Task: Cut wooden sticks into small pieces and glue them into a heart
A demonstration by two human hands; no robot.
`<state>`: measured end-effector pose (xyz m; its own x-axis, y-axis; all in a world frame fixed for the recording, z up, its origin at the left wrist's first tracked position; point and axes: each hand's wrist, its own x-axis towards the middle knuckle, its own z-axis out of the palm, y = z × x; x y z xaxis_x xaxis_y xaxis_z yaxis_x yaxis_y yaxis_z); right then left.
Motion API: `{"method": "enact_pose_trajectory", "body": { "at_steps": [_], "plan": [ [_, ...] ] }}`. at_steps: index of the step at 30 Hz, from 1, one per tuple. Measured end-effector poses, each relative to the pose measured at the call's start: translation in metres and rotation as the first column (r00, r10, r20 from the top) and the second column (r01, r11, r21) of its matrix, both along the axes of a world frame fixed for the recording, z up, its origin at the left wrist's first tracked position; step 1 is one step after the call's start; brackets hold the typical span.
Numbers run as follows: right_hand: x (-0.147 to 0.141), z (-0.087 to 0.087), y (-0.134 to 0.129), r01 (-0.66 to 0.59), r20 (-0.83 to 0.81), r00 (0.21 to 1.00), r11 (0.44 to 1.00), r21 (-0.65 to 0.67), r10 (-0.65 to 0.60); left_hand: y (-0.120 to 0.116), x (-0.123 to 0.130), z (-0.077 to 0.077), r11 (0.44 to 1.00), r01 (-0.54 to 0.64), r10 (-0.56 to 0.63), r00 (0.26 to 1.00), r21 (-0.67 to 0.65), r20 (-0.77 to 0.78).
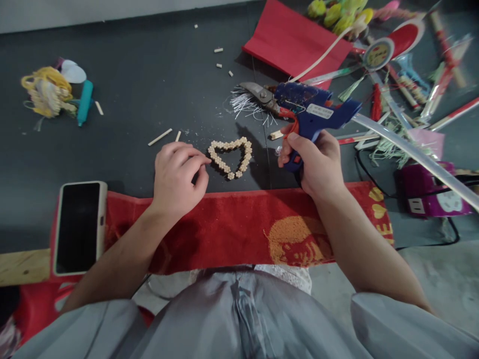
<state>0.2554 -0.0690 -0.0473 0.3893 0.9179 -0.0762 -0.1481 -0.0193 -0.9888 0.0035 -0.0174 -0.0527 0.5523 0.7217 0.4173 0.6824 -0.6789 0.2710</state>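
A heart-shaped outline of small pale beaded clusters (pixel 246 155) lies on the dark table (pixel 130 89), its point toward me. Just left of it rests my left hand (pixel 181 174), fingers curved and slightly apart, holding nothing; the fingertips are close to the heart's left edge. My right hand (pixel 318 162) is wrapped round the handle of a blue glue gun (pixel 314 112), to the right of the heart. A long clear glue stick (pixel 415 149) extends from the gun's rear. Shears (pixel 262 93) with orange-red handles lie beyond the gun, partly hidden by it.
A red towel (pixel 224 232) lies along the near edge, with a phone (pixel 79 227) at its left. Yellow yarn (pixel 47 89) sits far left. Red paper (pixel 292 42), a ribbon spool (pixel 378 53), craft scraps and a purple power strip (pixel 430 189) crowd the right.
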Motion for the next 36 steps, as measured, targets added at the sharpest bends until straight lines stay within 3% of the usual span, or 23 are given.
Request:
{"method": "enact_pose_trajectory", "body": {
  "at_steps": [36],
  "plan": [
    [0.0012, -0.0027, 0.002, -0.025, 0.002, 1.0, 1.0, 0.016, 0.025, -0.0025, 0.0013, 0.0004, 1.0, 0.017, -0.017, 1.0, -0.018, -0.001]
  ]
}}
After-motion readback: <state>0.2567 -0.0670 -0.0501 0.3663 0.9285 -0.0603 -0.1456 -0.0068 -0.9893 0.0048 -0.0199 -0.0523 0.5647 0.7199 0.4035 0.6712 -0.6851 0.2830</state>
